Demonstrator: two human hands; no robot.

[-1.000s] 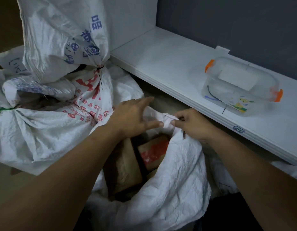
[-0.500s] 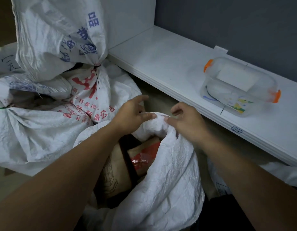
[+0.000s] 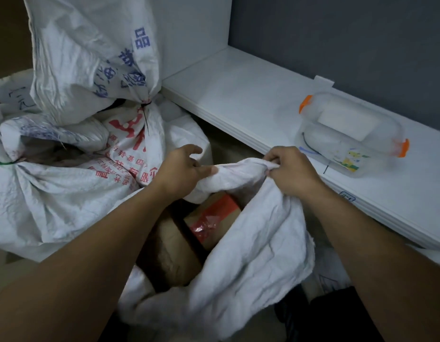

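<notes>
Woven white sack (image 3: 251, 262) gapes over taped cardboard boxes (image 3: 215, 214); left hand (image 3: 182, 170) and right hand (image 3: 291, 172) each pinch its bunched rim.

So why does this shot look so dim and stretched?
Head view: dim, flat light, with only soft shadows inside the sack; the same view's wide lens swells the forearms toward the lower corners; a faint sheen on the shelf, no hard glare; print on the tied sacks is readable, so focus is fair.
</notes>
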